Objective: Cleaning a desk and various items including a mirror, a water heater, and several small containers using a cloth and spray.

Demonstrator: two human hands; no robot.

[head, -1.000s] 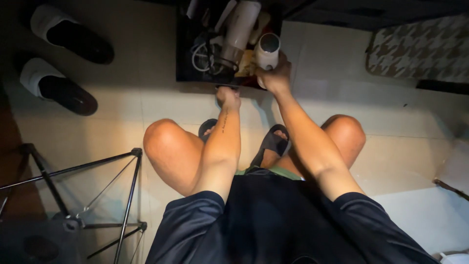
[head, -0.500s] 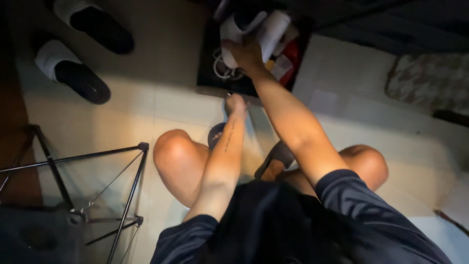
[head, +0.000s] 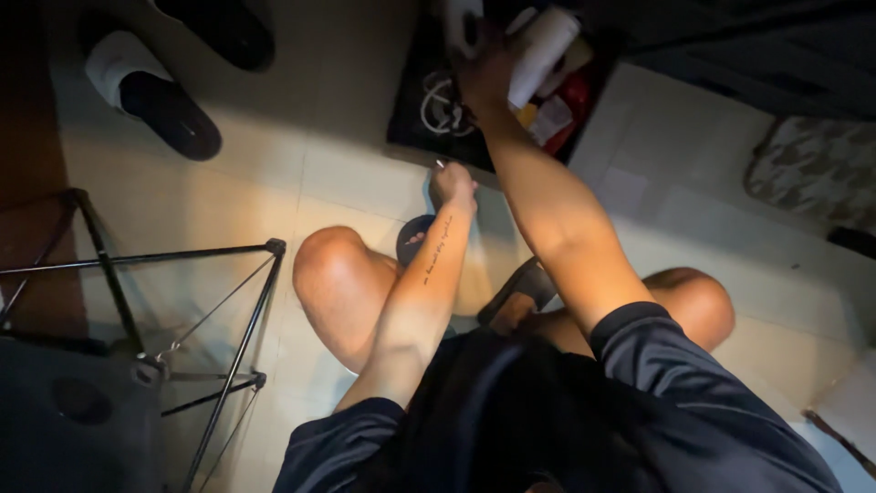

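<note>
I squat over a tiled floor in front of an open black drawer full of items. My right hand reaches into the drawer and rests among a white hair dryer, a white cylinder and a coiled white cable; what it grips is hidden. My left hand is closed on the drawer's front edge, with a small light object sticking out beside the fingers. Red and yellow packets lie beside the cylinder.
Two black-and-white slippers lie at the upper left. A black metal folding frame stands at the left by my knee. A patterned mat lies at the right. My feet in dark sandals are under me.
My right hand moved from the drawer's right side, off the white cylinder, leftward and deeper toward the hair dryer. The view shifted, so the drawer sits higher. The left hand stayed at the drawer's edge.
</note>
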